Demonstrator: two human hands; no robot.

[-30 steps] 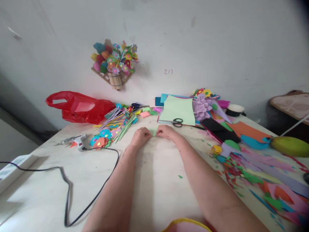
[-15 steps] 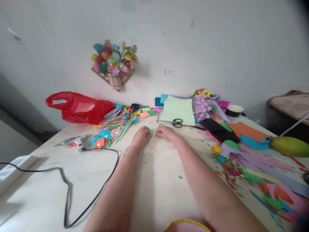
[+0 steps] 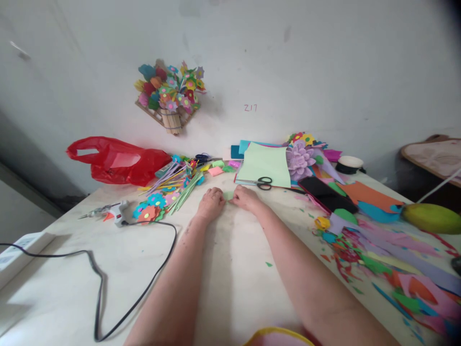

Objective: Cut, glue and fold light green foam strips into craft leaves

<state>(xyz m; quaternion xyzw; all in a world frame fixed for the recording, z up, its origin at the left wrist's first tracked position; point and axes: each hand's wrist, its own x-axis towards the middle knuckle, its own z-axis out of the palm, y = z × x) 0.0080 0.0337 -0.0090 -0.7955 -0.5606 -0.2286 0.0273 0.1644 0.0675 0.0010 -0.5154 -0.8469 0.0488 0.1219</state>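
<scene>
Between my two hands, low over the table, is a small pale green paper piece (image 3: 228,195). My left hand (image 3: 212,203) has its fingers closed on the left end of it. On the other end my right hand (image 3: 245,197) pinches with curled fingers. Behind them lies a light green sheet (image 3: 264,163) on a stack, with black-handled scissors (image 3: 264,183) across its front edge. Left of my hands are green paper stems (image 3: 186,192) and cut paper flowers (image 3: 149,211).
A glue gun (image 3: 120,214) with a black cord lies left, near a red bag (image 3: 118,161). At right are a phone (image 3: 326,194), colourful paper scraps (image 3: 392,254) and a yellow-green oval object (image 3: 432,218). A flower basket (image 3: 171,120) hangs on the wall.
Both hands have stayed almost in place on the green piece. The piece looks slightly flatter and lower between the fingers.
</scene>
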